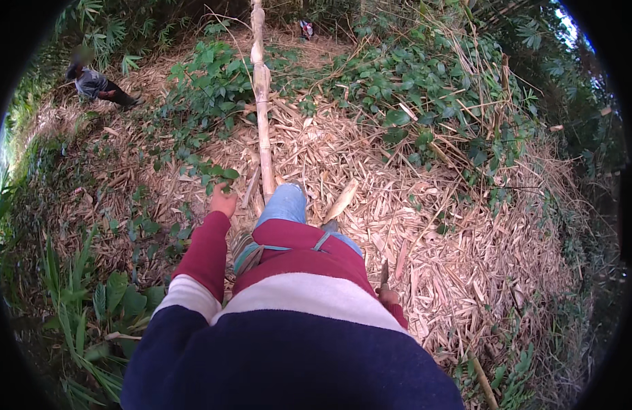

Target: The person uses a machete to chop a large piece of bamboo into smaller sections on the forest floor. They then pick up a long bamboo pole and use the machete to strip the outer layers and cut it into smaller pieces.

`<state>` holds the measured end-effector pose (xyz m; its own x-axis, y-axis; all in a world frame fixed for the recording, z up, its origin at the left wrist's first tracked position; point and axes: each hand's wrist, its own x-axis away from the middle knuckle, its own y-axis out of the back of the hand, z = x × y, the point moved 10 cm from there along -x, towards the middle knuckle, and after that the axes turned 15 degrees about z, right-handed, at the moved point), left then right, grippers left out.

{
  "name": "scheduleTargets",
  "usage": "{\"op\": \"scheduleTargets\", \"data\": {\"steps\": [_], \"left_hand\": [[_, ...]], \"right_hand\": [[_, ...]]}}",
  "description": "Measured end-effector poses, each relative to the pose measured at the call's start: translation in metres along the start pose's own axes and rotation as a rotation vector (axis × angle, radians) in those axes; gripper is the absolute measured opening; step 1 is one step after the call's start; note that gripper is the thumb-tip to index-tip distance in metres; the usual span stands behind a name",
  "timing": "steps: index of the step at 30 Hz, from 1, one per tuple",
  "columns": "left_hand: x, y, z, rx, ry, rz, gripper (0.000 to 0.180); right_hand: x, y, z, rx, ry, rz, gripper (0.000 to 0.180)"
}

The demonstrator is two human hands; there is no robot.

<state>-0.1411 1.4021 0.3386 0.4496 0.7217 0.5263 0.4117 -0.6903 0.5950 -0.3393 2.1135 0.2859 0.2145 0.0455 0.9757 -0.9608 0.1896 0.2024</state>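
My left hand (224, 201) reaches forward beside my knee, its fingers apart and nothing seen in them. Green leaves (224, 173) lie just past its fingertips. To the right of that hand a long pale bamboo pole (264, 130) runs from near my raised knee away to the top of the view. Low at my right side, my right hand (389, 296) is closed around a knife (384, 275); its dark, narrow blade points forward, while the handle is mostly hidden by the hand.
Dry bamboo husks (452, 273) cover the sloping ground. Leafy bushes (405, 89) grow ahead on the right, and tall grassy plants (77, 314) at the lower left. Another person (97, 85) stands at the far left. A cord (282, 248) circles my waist.
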Motion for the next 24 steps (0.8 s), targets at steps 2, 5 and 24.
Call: {"op": "scheduleTargets", "data": {"steps": [2,5,24], "left_hand": [[0.031,-0.003,0.031,0.052,0.007,-0.108,0.057],[0.063,-0.028,0.096,0.279,0.197,-0.119,0.054],[-0.052,-0.201,0.24,0.458,0.496,-0.092,0.071]], "right_hand": [[-0.009,0.031,-0.026,-0.175,-0.185,0.053,0.039],[-0.037,0.093,0.001,0.356,-0.084,-0.013,0.041],[-0.144,0.232,0.451,0.841,0.186,-0.357,0.068]]}}
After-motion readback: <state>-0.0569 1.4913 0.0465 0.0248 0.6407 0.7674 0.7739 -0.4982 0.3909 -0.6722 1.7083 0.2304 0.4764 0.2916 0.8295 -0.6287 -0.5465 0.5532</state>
